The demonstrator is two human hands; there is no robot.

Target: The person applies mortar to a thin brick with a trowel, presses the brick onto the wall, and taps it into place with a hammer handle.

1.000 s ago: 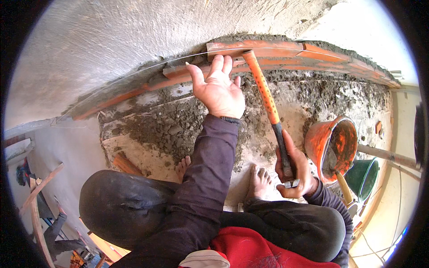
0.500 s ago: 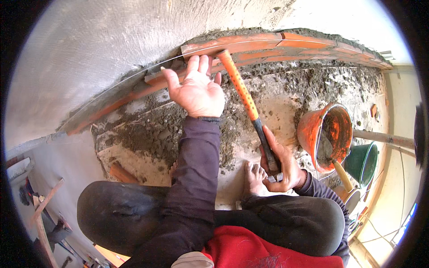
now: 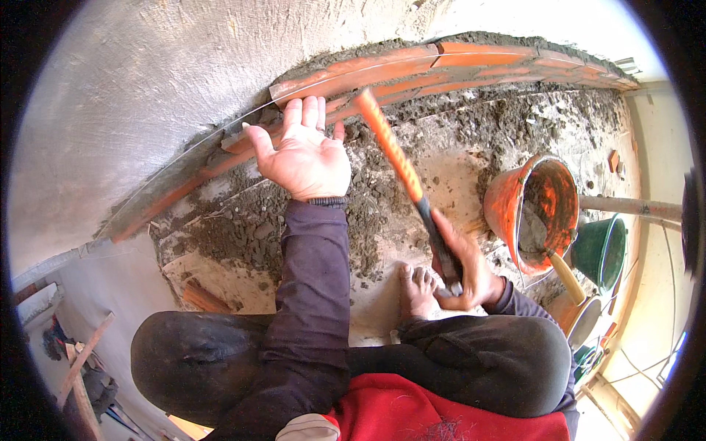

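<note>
My left hand (image 3: 307, 156) is palm up with its fingers stretched out, fingertips at the lower edge of the end brick (image 3: 353, 73) in the top course. My right hand (image 3: 468, 268) is wrapped round the head end of a hammer (image 3: 426, 213), whose orange handle points up and left toward the bricks. The handle's tip is blurred and stands just off the brick faces. A thin white string (image 3: 220, 129) runs along the top course. Grey mortar (image 3: 507, 40) lies behind and on top of the bricks, and the low wall (image 3: 448, 84) steps down to the left.
At right stands an orange bucket (image 3: 507, 202) with a trowel (image 3: 562, 275) in it, beside a green bucket (image 3: 614, 250). Mortar crumbs (image 3: 250, 228) cover the floor along the wall. A loose brick piece (image 3: 202, 296) lies near my left knee. Wooden strips (image 3: 84, 360) lie at far left.
My left hand has shifted slightly left and down in view, as the wall has too. The hammer stays in my right hand, its handle end now blurred by motion.
</note>
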